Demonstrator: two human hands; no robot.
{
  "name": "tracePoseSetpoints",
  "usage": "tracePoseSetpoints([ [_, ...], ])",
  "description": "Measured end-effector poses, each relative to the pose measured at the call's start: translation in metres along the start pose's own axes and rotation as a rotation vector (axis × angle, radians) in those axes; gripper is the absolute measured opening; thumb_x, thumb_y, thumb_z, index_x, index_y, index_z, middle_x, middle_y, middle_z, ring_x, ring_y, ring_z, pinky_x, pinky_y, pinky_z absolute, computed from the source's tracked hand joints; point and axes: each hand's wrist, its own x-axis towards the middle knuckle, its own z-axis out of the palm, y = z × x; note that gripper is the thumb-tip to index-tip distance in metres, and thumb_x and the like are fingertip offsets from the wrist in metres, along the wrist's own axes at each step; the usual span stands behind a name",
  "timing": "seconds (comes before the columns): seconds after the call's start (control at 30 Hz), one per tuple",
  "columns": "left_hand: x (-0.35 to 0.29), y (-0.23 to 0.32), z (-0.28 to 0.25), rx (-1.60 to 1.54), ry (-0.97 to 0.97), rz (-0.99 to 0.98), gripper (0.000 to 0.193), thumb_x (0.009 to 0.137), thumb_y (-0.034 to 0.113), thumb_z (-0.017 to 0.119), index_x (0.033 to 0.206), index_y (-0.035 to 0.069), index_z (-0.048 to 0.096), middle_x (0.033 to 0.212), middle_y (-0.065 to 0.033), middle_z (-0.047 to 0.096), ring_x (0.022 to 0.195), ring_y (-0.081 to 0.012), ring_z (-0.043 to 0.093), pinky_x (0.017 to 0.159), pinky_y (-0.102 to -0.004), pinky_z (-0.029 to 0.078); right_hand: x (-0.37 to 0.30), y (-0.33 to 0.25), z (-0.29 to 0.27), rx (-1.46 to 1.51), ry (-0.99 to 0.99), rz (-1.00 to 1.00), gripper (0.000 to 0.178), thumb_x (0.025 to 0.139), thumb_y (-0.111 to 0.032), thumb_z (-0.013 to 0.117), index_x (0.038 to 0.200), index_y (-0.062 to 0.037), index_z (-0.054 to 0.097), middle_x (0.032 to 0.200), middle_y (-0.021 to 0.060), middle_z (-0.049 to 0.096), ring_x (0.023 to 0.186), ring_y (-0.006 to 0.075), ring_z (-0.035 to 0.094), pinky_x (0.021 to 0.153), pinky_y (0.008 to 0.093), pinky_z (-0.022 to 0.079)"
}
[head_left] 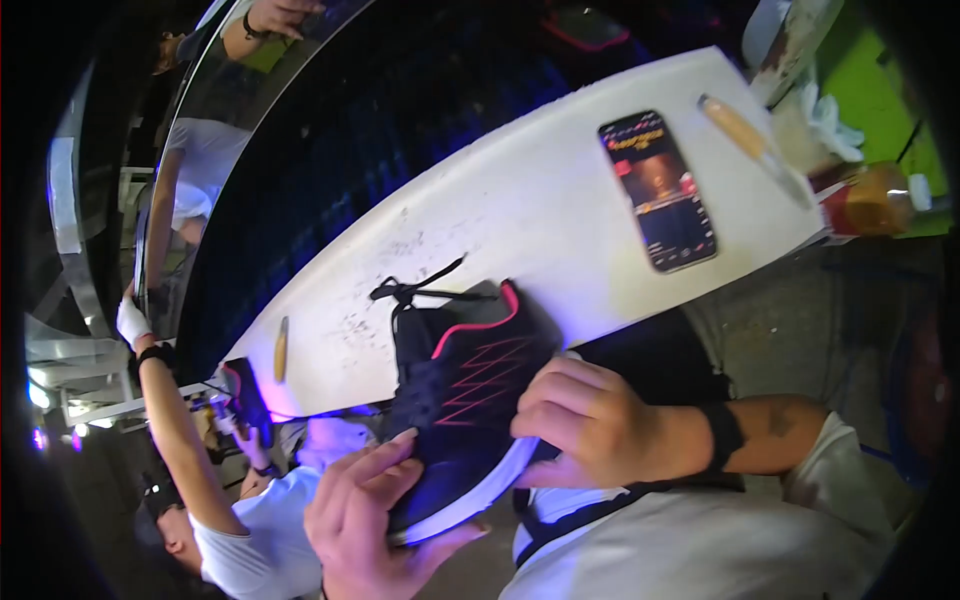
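Observation:
I hold a black sneaker [462,390] with pink trim, red zigzag lines and a white sole, resting against the near edge of a white table [520,200]. My right hand [590,425], with a black wristband, grips its side near the middle. Around the sole end, my left hand [352,510] has its fingers spread along the edge. The black laces [410,292] lie loose on the tabletop.
A lit phone [658,190] and a wooden-handled tool [748,135] lie on the table's right part. A bottle of orange liquid [880,200] stands beyond the corner. At lower left, another person in a white shirt [250,530] raises an arm beside another dark shoe [246,400].

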Motion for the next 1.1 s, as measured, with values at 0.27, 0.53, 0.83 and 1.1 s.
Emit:
tracePoseSetpoints([
  [0.27, 0.014, 0.013, 0.011, 0.1, 0.039, 0.177, 0.072, 0.057, 0.046, 0.09, 0.106, -0.002, 0.068, 0.106, -0.0181, 0.074, 0.094, -0.0346, 0.071, 0.086, -0.0406, 0.055, 0.011, -0.019, 0.002, 0.211, 0.033, -0.127, 0.035, 0.063, -0.011, 0.082, 0.089, -0.002, 0.061, 0.086, 0.008, 0.057, 0.073, 0.0241, 0.06, 0.06, 0.0341, 0.049],
  [0.53, 0.001, -0.033, 0.022, 0.097, 0.145, 0.248, 0.06, 0.056, 0.04, 0.097, 0.092, 0.002, 0.067, 0.096, -0.0199, 0.073, 0.091, -0.0254, 0.071, 0.083, -0.0387, 0.057, 0.013, -0.006, 0.018, 0.016, 0.088, -0.035, 0.024, 0.067, -0.012, 0.074, 0.084, -0.0025, 0.059, 0.082, 0.0079, 0.056, 0.071, 0.023, 0.059, 0.061, 0.0327, 0.051],
  [0.83, 0.012, -0.112, 0.005, -0.009, -0.012, 0.467, 0.084, 0.051, 0.068, 0.091, 0.092, 0.0, 0.064, 0.125, -0.0308, 0.062, 0.102, -0.0357, 0.069, 0.092, -0.0519, 0.055, 0.049, 0.027, 0.033, -0.036, -0.053, -0.092, 0.035, 0.06, -0.023, 0.076, 0.078, -0.0053, 0.051, 0.075, 0.0069, 0.042, 0.067, 0.0232, 0.052, 0.059, 0.034, 0.045],
  [1.1, 0.04, -0.158, 0.044, -0.506, -0.45, -0.48, 0.08, 0.066, 0.041, 0.083, 0.126, -0.007, 0.059, 0.102, -0.021, 0.071, 0.091, -0.0258, 0.069, 0.085, -0.0352, 0.052, 0.077, 0.023, 0.068, -0.054, -0.334, -0.031, 0.036, 0.069, -0.022, 0.083, 0.09, -0.0054, 0.059, 0.088, 0.0087, 0.056, 0.077, 0.0248, 0.061, 0.067, 0.0341, 0.051],
])
